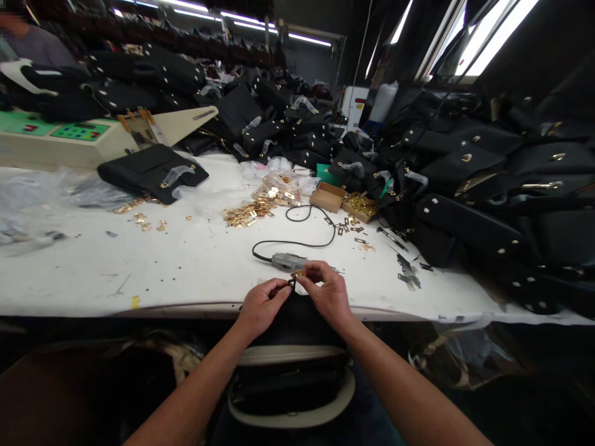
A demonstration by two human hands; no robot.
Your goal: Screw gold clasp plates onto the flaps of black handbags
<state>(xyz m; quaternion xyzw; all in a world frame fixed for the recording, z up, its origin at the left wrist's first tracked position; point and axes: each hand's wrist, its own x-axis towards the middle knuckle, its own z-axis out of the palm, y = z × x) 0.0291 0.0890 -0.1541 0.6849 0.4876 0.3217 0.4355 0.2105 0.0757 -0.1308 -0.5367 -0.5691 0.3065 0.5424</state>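
Observation:
A black bag [297,319] with a pale-edged opening rests on my lap, its far end against the table edge. My left hand [263,305] pinches a small black loop at the bag's far end. Between the thumb and fingers of my right hand [326,291] is a small gold metal plate [298,273], close beside that loop. Whether the plate touches the loop I cannot tell. Just beyond both hands lies a grey corded rotary tool [288,261], its far end partly behind my right hand.
Gold metal plates [248,212] lie in a pile on the white table [195,266]. A cardboard box [328,197] stands beside a box of small gold parts [360,206]. Black bags [469,229] crowd the right and back. A machine [60,145] and a person [39,46] are at left.

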